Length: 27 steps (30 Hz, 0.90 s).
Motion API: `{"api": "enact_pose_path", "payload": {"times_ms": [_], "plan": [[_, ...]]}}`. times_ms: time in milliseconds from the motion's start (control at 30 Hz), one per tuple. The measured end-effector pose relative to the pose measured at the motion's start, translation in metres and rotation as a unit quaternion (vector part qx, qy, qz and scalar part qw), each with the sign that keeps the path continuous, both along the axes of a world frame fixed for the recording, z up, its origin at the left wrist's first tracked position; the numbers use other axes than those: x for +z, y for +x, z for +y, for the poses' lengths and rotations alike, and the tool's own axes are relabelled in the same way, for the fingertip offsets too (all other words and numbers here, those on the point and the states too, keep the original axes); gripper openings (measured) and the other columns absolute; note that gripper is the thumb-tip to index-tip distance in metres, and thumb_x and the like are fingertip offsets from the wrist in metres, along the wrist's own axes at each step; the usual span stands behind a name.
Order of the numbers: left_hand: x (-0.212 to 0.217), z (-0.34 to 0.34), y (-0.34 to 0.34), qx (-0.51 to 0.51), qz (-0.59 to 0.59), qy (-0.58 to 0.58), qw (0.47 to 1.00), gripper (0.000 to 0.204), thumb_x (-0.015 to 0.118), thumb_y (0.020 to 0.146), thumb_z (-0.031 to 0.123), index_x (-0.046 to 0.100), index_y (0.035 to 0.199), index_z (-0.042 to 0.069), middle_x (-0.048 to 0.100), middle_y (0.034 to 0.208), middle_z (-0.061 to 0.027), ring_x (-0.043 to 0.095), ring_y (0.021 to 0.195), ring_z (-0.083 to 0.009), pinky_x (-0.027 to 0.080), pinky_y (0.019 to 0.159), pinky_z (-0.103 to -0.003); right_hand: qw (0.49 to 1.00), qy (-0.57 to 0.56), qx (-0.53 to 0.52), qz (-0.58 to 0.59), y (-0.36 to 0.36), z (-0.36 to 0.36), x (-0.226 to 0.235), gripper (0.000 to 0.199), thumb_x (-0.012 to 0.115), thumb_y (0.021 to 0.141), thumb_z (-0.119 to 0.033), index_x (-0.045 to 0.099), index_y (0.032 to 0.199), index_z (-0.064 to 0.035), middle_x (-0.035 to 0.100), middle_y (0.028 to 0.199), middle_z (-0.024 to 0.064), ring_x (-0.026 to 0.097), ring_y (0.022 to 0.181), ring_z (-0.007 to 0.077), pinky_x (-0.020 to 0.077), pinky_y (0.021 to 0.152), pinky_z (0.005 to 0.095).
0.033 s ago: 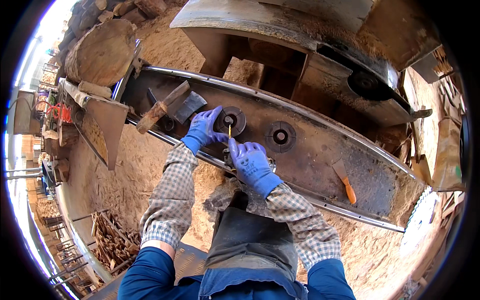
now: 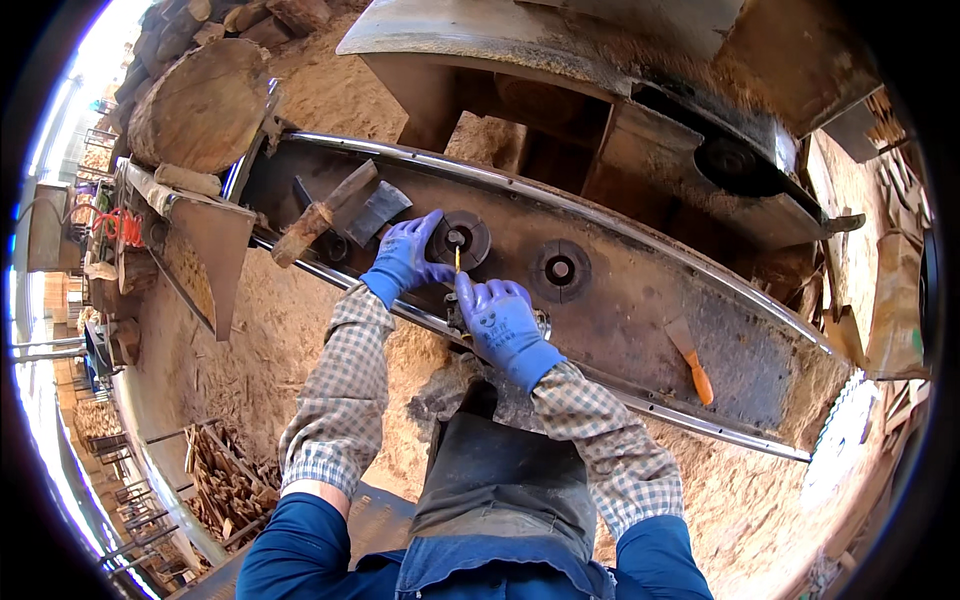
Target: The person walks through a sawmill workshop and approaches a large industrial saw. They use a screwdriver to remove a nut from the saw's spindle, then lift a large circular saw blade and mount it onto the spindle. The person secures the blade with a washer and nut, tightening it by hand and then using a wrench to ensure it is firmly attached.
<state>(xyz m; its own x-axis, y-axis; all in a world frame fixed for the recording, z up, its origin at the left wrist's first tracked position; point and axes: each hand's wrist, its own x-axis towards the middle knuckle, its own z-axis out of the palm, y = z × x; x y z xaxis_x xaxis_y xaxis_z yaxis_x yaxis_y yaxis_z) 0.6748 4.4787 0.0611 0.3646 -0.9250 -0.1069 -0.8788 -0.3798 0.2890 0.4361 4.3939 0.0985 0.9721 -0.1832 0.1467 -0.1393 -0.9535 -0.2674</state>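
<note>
My two hands, in blue gloves, are over a long dark metal bed [image 2: 640, 320] with two round hubs. My left hand [image 2: 405, 262] lies with its fingers spread against the rim of the left hub [image 2: 468, 232]. My right hand [image 2: 500, 320] is just below that hub. Its fingertips pinch a thin yellow rod [image 2: 458, 258] that stands upright at the hub's edge, beside my left thumb. The second hub [image 2: 560, 268] sits free to the right. I cannot make out the rod's lower end.
A wooden-handled axe [image 2: 320, 215] lies on the bed left of my hands. An orange-handled scraper [image 2: 692, 362] lies to the right. A big log [image 2: 200, 105] is at upper left, a toothed saw blade [image 2: 840, 440] at right, stacked sticks [image 2: 225, 485] at lower left, with sawdust all around.
</note>
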Motion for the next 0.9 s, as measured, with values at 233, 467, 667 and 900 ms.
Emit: {"api": "enact_pose_path", "payload": {"times_ms": [233, 467, 667, 900], "plan": [[-0.003, 0.001, -0.001, -0.002, -0.006, 0.003, 1.0, 0.117, 0.085, 0.057, 0.066, 0.042, 0.148, 0.008, 0.057, 0.138, -0.0188, 0.054, 0.127, -0.0358, 0.041, 0.108, -0.046, 0.999, -0.019, -0.003, 0.036, -0.001, 0.004, -0.005, 0.063, 0.058, 0.084, -0.016, 0.046, 0.143, 0.0038, 0.064, 0.097, 0.0082, 0.062, 0.091, 0.0229, 0.0482, 0.087, 0.0411], [-0.001, -0.009, -0.011, -0.024, -0.035, -0.052, 0.998, 0.119, 0.087, 0.055, 0.063, 0.04, 0.149, 0.007, 0.048, 0.147, -0.0197, 0.052, 0.131, -0.0373, 0.04, 0.111, -0.046, 0.999, -0.036, -0.008, -0.003, 0.002, 0.003, -0.004, 0.053, 0.059, 0.086, -0.015, 0.052, 0.136, 0.0033, 0.064, 0.093, 0.0064, 0.061, 0.087, 0.0211, 0.0487, 0.086, 0.0413], [0.003, -0.024, -0.033, -0.016, -0.068, -0.052, 0.996, 0.114, 0.088, 0.057, 0.055, 0.041, 0.149, 0.006, 0.05, 0.141, -0.0207, 0.051, 0.124, -0.0403, 0.039, 0.107, -0.048, 1.0, -0.019, -0.006, 0.004, -0.008, -0.008, -0.002, 0.058, 0.06, 0.085, -0.015, 0.05, 0.139, 0.003, 0.063, 0.094, 0.0063, 0.062, 0.088, 0.0204, 0.049, 0.087, 0.0415], [0.007, -0.024, -0.037, 0.17, -0.128, -0.027, 0.977, 0.123, 0.088, 0.055, 0.062, 0.036, 0.152, 0.006, 0.051, 0.14, -0.0216, 0.052, 0.125, -0.0385, 0.038, 0.108, -0.049, 0.953, 0.266, -0.101, -0.103, -0.085, -0.031, 0.033, 0.084, 0.079, 0.076, -0.029, 0.041, 0.145, -0.0006, 0.067, 0.106, 0.0127, 0.066, 0.099, 0.0313, 0.0504, 0.09, 0.0463]]}}
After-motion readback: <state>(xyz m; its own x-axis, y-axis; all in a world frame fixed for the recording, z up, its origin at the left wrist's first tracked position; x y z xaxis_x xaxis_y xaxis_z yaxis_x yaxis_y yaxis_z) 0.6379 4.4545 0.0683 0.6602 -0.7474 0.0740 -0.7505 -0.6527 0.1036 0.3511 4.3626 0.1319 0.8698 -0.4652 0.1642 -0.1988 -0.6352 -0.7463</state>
